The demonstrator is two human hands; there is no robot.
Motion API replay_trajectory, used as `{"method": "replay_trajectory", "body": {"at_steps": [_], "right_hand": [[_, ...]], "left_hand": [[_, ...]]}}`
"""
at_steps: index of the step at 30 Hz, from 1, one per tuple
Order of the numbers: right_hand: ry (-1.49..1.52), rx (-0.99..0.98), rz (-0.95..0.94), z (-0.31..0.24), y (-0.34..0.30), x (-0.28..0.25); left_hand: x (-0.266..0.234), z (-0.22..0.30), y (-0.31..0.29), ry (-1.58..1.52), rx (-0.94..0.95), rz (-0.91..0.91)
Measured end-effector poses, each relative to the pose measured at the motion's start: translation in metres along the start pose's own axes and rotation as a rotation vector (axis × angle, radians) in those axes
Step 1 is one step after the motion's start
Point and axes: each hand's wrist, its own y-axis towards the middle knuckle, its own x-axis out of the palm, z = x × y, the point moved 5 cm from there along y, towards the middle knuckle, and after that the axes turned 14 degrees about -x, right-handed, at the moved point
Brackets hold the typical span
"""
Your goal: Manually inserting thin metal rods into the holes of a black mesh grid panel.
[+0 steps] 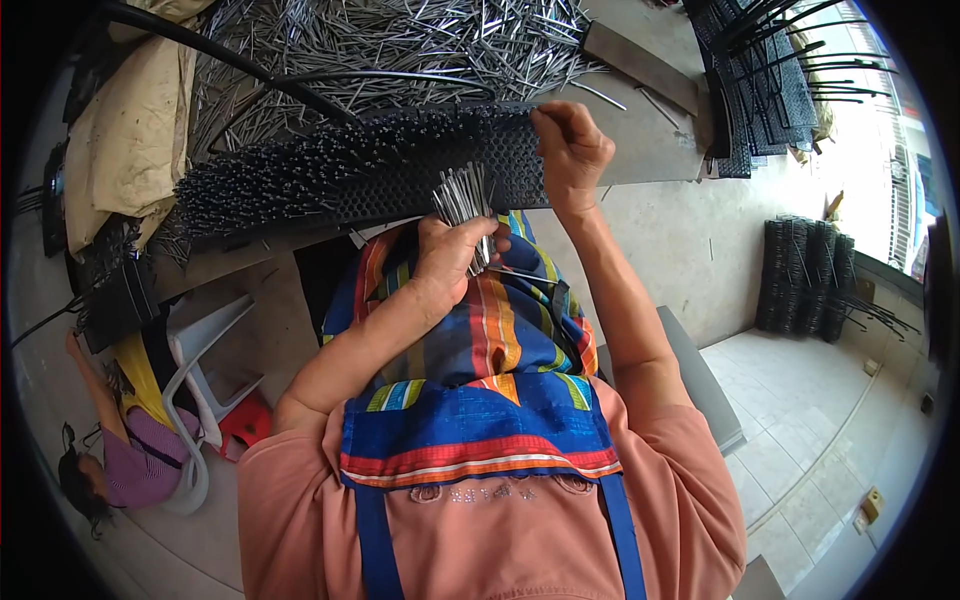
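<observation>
A long black perforated sheet point(515, 165) lies along the near edge of the table, its holes showing toward its right end. Many thin dark rods point(290, 175) stand in the holes over its left and middle parts. My left hand point(447, 258) is closed round a bundle of thin grey metal rods point(462, 195), held upright just in front of the sheet over my lap. At the sheet's right end, my right hand point(575, 150) is raised with thumb and fingers pinched together. Whatever may be between those fingertips is too small to make out.
Loose metal rods point(400, 40) are heaped across the table behind the sheet. A flat brown bar point(640, 65) lies right of them. Tan paper sacks point(140, 130) stand left. Another person point(150, 440) sits at far left. Black bristly bundles point(805, 280) stand on the floor at right.
</observation>
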Motion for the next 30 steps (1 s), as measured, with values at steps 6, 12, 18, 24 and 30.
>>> {"method": "replay_trajectory", "body": {"at_steps": [6,12,18,24,30], "right_hand": [[-0.402,-0.372,-0.252,-0.016,0.01,0.023],[-0.591,-0.572,-0.42,-0.043,0.002,0.025],[0.238,0.543,-0.494,-0.015,-0.064,0.011],[0.117,0.221,-0.02,-0.005,-0.021,-0.012],[-0.303,-0.274,-0.104,-0.01,0.013,0.004]], "left_hand": [[-0.006,0.001,0.008,-0.11,-0.024,0.009],[-0.005,0.003,0.011,-0.177,-0.08,-0.066],[-0.002,0.004,0.01,-0.184,0.013,-0.11],[-0.012,-0.001,0.009,-0.04,-0.002,-0.006],[-0.004,0.001,0.01,-0.019,-0.014,-0.01]]}}
